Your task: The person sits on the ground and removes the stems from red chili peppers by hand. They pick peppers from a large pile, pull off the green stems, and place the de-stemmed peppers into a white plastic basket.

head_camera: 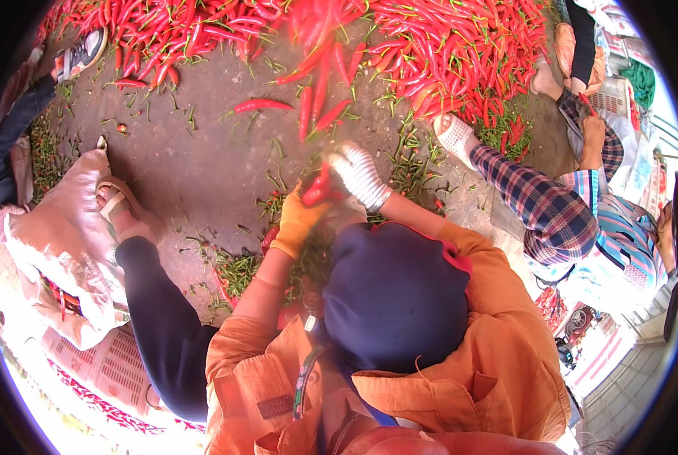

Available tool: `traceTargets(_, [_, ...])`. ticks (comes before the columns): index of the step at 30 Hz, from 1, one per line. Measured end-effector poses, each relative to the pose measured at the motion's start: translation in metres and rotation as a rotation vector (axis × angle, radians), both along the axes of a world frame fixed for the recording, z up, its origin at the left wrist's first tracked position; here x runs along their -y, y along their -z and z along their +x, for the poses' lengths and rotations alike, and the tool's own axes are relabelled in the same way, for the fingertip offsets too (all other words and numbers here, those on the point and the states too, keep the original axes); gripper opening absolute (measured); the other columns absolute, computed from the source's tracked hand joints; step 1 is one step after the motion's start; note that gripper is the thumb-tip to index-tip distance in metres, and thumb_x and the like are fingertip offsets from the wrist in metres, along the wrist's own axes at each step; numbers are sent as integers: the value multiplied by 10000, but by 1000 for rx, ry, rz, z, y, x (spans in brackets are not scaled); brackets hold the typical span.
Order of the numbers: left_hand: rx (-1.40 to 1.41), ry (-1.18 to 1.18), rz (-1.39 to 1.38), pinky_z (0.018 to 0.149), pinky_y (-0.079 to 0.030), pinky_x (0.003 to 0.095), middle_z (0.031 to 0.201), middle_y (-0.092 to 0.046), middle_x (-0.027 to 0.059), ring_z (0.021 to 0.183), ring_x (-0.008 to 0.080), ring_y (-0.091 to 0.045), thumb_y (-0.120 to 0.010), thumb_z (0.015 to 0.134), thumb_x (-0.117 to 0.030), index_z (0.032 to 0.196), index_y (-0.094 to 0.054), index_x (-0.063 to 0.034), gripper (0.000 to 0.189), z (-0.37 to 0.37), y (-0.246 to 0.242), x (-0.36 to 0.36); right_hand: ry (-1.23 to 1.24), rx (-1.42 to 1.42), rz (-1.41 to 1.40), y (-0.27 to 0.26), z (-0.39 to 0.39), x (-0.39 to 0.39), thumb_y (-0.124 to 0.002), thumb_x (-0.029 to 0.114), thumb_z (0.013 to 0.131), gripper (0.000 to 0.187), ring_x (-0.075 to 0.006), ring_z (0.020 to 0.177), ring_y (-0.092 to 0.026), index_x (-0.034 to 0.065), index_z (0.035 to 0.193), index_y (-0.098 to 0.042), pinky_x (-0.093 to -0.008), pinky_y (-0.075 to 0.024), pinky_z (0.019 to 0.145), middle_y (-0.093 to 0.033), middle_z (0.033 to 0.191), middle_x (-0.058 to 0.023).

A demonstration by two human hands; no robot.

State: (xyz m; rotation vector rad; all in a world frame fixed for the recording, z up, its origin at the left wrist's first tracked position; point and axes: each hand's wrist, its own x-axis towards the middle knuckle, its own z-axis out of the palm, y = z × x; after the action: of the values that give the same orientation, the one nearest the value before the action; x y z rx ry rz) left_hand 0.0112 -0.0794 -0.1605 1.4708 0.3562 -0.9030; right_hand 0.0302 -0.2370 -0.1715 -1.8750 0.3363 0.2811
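Note:
My left hand [301, 220], in a yellow-orange glove, is closed around one or more red chili peppers [316, 190]. Beside it, my right hand [357, 172] wears a white glove with grey stripes. Its fingertips are blurred at the upper end of the held peppers, so their grip cannot be made out. Green stems [242, 273] lie heaped on the ground below and around my hands. Just beyond my hands, several loose red chilies [319, 96] rest on the ground. My dark-clad knee [395, 290] rises close under the right forearm.
Large heaps of red chilies [458, 51] [219, 28] spread along the far side. At right sits another person in plaid trousers [543, 193], one sandalled foot [454, 135] by the heap. On the left, a pale woven sack [66, 239] lies beside my sandalled foot [114, 202]. A shoe [80, 57] shows farther left.

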Motion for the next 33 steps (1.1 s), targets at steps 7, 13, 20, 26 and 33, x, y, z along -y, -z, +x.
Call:
traceTargets(7, [-60, -129, -39, 707, -492, 260, 914, -621, 57, 789, 125, -587, -721, 592, -58, 1097, -523, -30, 543, -6, 4, 2, 368, -302, 525, -18, 10, -31, -549, 206, 857, 194, -122, 599, -514, 40, 764, -585, -271, -412, 549, -561, 669, -21])
traceTargets(13, [-114, -280, -267, 715, -472, 275, 925, -598, 47, 814, 146, -572, -608, 747, -10, 1015, -548, -18, 275, -10, 13, -16, -224, 50, -293, 6, 48, -9, -601, 256, 800, 191, -249, 617, -561, 69, 833, -588, -338, -464, 575, -582, 725, -91])
traceTargets(20, [-154, -518, -249, 720, -480, 294, 925, -608, 75, 827, 168, -584, -588, 790, -13, 1002, -543, -4, 216, -1, 23, -30, -983, 123, -969, 59, 77, 28, -543, 178, 757, 323, -314, 745, -584, 89, 1065, -500, -419, -463, 662, -523, 930, -140])
traceTargets(26, [-42, -503, -66, 561, -477, 272, 831, -611, 61, 672, 147, -589, -623, 774, -38, 970, -551, -27, 209, -4, 40, -33, -277, 60, -180, 24, 39, 1, -527, 241, 844, 226, -320, 747, -586, 48, 951, -578, -391, -435, 638, -589, 766, -206])
traceTargets(33, [185, -431, -109, 553, -464, 264, 857, -590, 47, 679, 131, -572, -715, 685, -45, 1047, -482, -81, 433, -9, 44, -18, 366, -280, 688, -14, 15, -39, -465, 264, 897, 243, -117, 651, -526, 60, 838, -584, -299, -438, 593, -588, 743, -35])
